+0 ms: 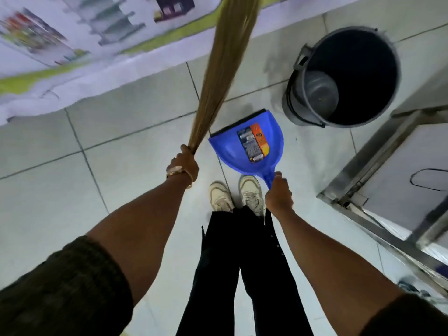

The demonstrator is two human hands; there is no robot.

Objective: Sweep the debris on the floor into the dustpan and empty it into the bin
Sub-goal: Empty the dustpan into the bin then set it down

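The broom (225,69) is the longest thing I see: a bundle of straw-coloured bristles whose long axis runs from my left hand (183,166) toward one o'clock, fanning wider as it goes out of the top of the frame. That hand is wrapped in a fist around the narrow bound end, a watch (174,170) on the wrist. The bristle tips are blurred and I cannot tell whether they touch the tiled floor (121,151). At two o'clock stands the grey bin (344,76), open-topped, dark inside, apart from the broom. Just beside the bin, at its seven o'clock, sits the blue dustpan (247,144), its black lip pointing to eleven o'clock and its handle back toward five o'clock, where my right hand (278,192) closes around it. A printed label lies inside the pan. A banner (72,44) edges the floor from nine to twelve o'clock; a steel frame (378,170) closes in at three to four o'clock. Bare tiles lie open to my left. My shoes (236,195) sit just behind the pan.
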